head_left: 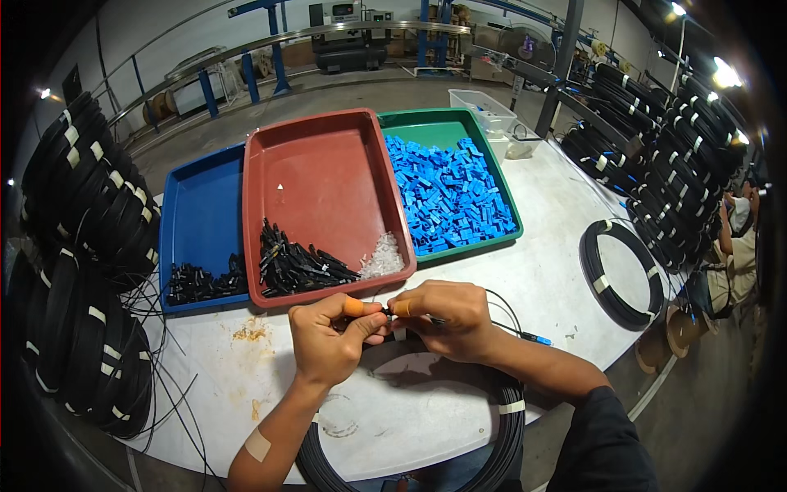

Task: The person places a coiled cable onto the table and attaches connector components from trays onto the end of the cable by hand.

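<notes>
My left hand (328, 338) and my right hand (449, 318) meet just in front of the red tray, both closed in a pinch. Between their fingertips is a small black connector part (388, 312), mostly covered by the fingers. Orange covers wrap a finger on each hand. Below them a coil of black cable (513, 422), bound with white tape, lies at the table's near edge and partly under my forearms. A cable end with a blue connector (536, 338) sticks out to the right of my right hand.
A red tray (320, 164) holds black connector parts and small clear pieces. Beside it, a blue tray (201, 193) has black parts, and a green tray (426, 125) has blue connectors. Cable coils (90, 328) pile up left and right; a single coil (590, 262) lies right. Clear bins (484, 107) stand behind.
</notes>
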`<state>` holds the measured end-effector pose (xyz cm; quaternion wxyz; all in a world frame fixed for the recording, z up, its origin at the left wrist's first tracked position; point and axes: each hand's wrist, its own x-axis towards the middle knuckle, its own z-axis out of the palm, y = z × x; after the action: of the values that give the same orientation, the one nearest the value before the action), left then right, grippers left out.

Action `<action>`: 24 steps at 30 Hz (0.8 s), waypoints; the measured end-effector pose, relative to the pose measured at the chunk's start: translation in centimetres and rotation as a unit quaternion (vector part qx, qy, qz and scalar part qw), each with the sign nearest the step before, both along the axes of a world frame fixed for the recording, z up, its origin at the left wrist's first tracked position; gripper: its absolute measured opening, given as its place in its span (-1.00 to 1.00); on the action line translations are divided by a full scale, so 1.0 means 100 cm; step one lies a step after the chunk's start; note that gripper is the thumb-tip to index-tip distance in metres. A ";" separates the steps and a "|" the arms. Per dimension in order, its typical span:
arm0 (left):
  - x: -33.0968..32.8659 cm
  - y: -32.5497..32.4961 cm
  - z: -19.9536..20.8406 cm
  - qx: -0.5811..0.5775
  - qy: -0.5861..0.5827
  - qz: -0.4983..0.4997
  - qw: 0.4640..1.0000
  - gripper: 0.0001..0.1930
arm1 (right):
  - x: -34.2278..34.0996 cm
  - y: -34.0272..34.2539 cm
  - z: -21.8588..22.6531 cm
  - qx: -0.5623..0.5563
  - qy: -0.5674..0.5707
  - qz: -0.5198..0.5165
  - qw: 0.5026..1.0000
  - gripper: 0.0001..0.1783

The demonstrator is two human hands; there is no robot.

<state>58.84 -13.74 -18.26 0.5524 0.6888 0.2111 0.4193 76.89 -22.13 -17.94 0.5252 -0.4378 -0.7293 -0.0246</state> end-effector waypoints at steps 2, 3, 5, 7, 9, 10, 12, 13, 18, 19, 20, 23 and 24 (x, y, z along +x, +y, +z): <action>0.000 -0.002 0.000 -0.079 -0.014 -0.029 0.996 -0.96 | 0.000 -0.005 -0.001 0.034 -0.068 -0.022 0.997 -0.76; 0.001 0.000 -0.006 0.060 0.015 0.000 0.998 -0.93 | 0.002 -0.005 -0.001 0.034 -0.085 -0.031 0.995 -0.78; -0.001 0.004 -0.003 0.251 0.024 0.029 0.967 -0.89 | -0.001 -0.006 -0.005 -0.073 0.014 -0.023 0.997 -0.82; -0.003 0.002 0.006 0.483 0.066 0.070 0.870 -0.81 | 0.000 -0.003 0.001 -0.347 0.281 0.053 0.893 -0.92; 0.000 -0.001 0.006 0.507 0.087 0.072 0.855 -0.83 | 0.019 0.009 -0.005 -0.408 0.366 0.168 0.819 -0.95; 0.000 -0.002 0.006 0.530 0.116 0.087 0.836 -0.86 | 0.023 0.016 -0.009 -0.411 0.376 0.206 0.805 -0.95; 0.002 0.006 -0.001 0.496 0.096 0.073 0.860 -0.86 | 0.016 0.018 -0.015 -0.338 0.329 0.201 0.859 -0.91; 0.003 0.007 -0.003 0.424 0.058 0.092 0.899 -0.87 | 0.010 0.019 -0.017 -0.279 0.296 0.182 0.895 -0.87; -0.002 0.009 -0.006 0.195 0.048 0.056 0.978 -0.83 | 0.007 0.005 -0.007 -0.137 0.083 0.029 0.987 -0.80; -0.003 0.011 -0.004 0.212 0.034 0.056 0.975 -0.84 | 0.007 0.005 -0.009 -0.086 0.064 0.006 0.994 -0.81; -0.004 0.015 -0.008 0.211 0.033 0.056 0.975 -0.84 | 0.008 0.006 -0.012 -0.087 0.064 0.006 0.994 -0.81; -0.007 0.027 -0.017 0.225 0.020 0.006 0.974 -0.80 | 0.011 0.006 -0.017 -0.017 0.015 -0.007 1.000 -0.79; -0.005 0.025 -0.015 0.224 0.021 0.005 0.974 -0.80 | 0.013 0.004 -0.016 -0.009 -0.007 -0.016 1.000 -0.78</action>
<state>58.32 -11.19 -19.79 0.3778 0.8026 0.1266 0.4440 78.15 -21.77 -19.50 0.5154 -0.4539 -0.7263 -0.0297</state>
